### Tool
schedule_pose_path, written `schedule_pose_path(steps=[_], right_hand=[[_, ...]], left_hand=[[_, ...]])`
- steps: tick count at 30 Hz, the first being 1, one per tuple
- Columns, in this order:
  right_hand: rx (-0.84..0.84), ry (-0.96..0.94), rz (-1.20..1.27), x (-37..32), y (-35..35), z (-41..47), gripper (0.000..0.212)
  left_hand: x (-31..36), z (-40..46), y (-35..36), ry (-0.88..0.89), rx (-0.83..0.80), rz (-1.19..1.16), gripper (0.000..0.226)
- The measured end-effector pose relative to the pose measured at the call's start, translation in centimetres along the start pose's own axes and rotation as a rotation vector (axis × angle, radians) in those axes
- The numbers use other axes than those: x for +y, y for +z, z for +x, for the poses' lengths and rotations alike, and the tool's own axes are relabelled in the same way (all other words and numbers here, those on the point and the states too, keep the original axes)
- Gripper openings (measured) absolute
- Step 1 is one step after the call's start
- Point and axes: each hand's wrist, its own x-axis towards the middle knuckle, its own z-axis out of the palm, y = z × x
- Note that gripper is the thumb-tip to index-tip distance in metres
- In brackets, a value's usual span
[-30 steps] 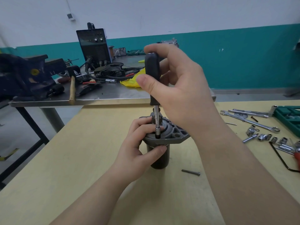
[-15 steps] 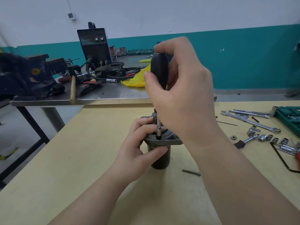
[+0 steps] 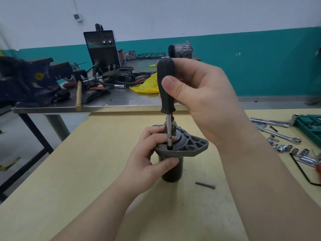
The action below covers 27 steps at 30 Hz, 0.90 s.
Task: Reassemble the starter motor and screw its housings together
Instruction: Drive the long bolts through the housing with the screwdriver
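Observation:
The starter motor [image 3: 189,146] stands upright on the yellow table [image 3: 86,180], its grey flanged housing on top of a black cylindrical body [image 3: 171,173]. My left hand [image 3: 147,157] grips the housing's left edge, thumb under the flange and fingers over its top. My right hand [image 3: 199,94] holds the black handle of a screwdriver [image 3: 165,84], thumb on the front. The tool is upright, and its metal shaft ends in a bit seated in a hole at the flange's near-left rim. A loose bolt [image 3: 205,185] lies on the table to the motor's right.
Sockets [image 3: 284,147], wrenches [image 3: 278,134] and a green tool case [image 3: 311,127] lie at the right of the table. Behind it stands a steel bench [image 3: 121,100] carrying a blue vise [image 3: 29,80], a hammer [image 3: 79,94], a black welder box [image 3: 102,47] and a yellow rag [image 3: 147,86].
My right hand has turned on the screwdriver handle and shifted its hold, uncovering the flange's right side. The left hand and motor stay where they were.

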Motion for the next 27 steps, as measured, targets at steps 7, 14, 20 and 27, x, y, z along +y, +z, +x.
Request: schedule_pose_path(steps=[7,14,20,27], right_hand=[[0.171,-0.056,-0.195,-0.8,1.3,-0.4,0.019],[0.164,-0.046,-0.167,-1.0,0.9,-0.4,0.017],[0.193,-0.081,-0.119,-0.3,0.9,-0.2,0.019],[0.003,-0.073,0.086,-0.2,0.9,-0.6,0.027]], left_hand=[[0.1,0.0,0.0,0.004,0.004,-0.05,0.041],[0.0,0.0,0.1,-0.019,0.01,-0.056,0.041],[0.1,0.1,0.1,-0.036,-0.004,-0.053,0.041],[0.1,0.1,0.0,-0.028,-0.003,-0.052,0.042]])
